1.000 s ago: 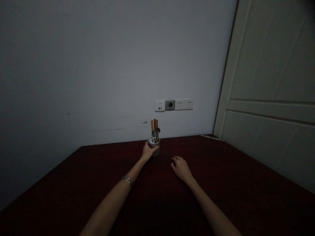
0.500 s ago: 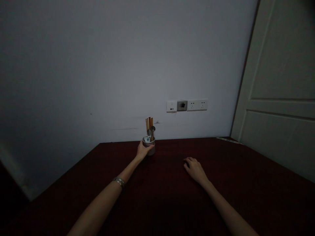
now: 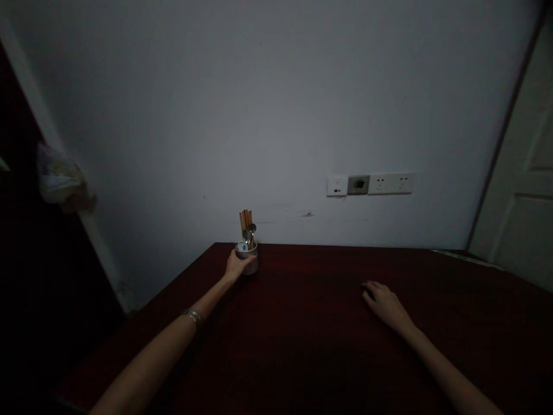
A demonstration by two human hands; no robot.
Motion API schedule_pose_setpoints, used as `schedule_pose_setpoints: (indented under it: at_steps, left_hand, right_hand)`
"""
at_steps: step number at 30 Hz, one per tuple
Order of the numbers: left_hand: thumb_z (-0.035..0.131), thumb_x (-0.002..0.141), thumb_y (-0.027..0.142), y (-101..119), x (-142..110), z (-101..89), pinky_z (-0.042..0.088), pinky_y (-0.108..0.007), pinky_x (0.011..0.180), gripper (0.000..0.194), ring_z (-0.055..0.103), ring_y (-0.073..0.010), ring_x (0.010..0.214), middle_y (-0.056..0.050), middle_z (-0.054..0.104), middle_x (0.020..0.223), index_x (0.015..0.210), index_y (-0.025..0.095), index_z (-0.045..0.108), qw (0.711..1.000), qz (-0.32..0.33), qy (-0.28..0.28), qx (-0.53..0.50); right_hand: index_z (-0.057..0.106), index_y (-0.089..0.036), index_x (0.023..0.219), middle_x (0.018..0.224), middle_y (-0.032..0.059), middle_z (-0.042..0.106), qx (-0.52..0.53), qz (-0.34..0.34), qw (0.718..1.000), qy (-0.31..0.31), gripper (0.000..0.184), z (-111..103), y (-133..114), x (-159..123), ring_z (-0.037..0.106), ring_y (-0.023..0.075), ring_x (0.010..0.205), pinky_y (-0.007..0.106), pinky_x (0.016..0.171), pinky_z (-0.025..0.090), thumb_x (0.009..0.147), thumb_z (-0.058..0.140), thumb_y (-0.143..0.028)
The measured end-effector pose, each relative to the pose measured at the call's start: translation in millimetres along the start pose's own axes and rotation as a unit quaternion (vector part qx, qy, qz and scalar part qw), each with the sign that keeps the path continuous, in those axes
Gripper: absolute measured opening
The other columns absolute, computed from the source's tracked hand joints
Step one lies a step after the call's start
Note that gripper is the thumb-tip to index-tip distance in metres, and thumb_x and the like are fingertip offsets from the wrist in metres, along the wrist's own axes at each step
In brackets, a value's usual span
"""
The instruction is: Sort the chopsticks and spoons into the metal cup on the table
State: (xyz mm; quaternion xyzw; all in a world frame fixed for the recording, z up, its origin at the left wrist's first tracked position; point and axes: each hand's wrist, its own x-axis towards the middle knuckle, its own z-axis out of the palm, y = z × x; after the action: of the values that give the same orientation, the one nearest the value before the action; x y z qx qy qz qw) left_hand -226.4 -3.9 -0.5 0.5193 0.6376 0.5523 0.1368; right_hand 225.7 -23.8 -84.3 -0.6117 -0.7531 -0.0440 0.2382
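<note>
My left hand [image 3: 237, 266], a bracelet [image 3: 193, 316] on its wrist, is closed round the near left side of a greyish utensil cup [image 3: 250, 265] at the far left of the table. The cup stands upright. Several wooden chopsticks [image 3: 245, 218], shiny metal spoons [image 3: 252, 228] and a white spoon [image 3: 242, 246] with a blue mark stick out of its top. On the right, my right hand [image 3: 386, 303] rests on the tabletop with loosely curved fingers and the thumb apart. It holds nothing.
The dark red table [image 3: 311, 323] runs up to a pale wall [image 3: 276, 115] with sockets [image 3: 390, 184] on it. A panelled pale door [image 3: 525, 225] stands at the right. Far left, a plastic bag [image 3: 60, 176] hangs beside a dark opening.
My left hand has slid the utensil cup left along the table, away from below the sockets. The view has turned left, bringing in the bag. My right hand stays in place on the table.
</note>
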Motion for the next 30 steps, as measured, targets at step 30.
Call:
schedule_pose_setpoints:
  at_steps: [30]
  left_hand:
    - [0.072, 0.056, 0.041, -36.5, -28.4, -29.6, 0.039, -0.036, 0.090, 0.069, 0.053, -0.0249, 0.105, -0.015, 0.055, 0.113, 0.113, 0.012, 0.045, 1.000, 0.003, 0.016, -0.003]
  right_hand:
    - [0.059, -0.008, 0.110, 0.118, 0.0161, 0.056, 0.014, -0.050, 0.999, 0.000, 0.050, 30.1, 36.0, 8.0, 0.052, 0.0264, 0.110, 0.039, 0.096, 0.038, 0.081, 0.033, -0.040]
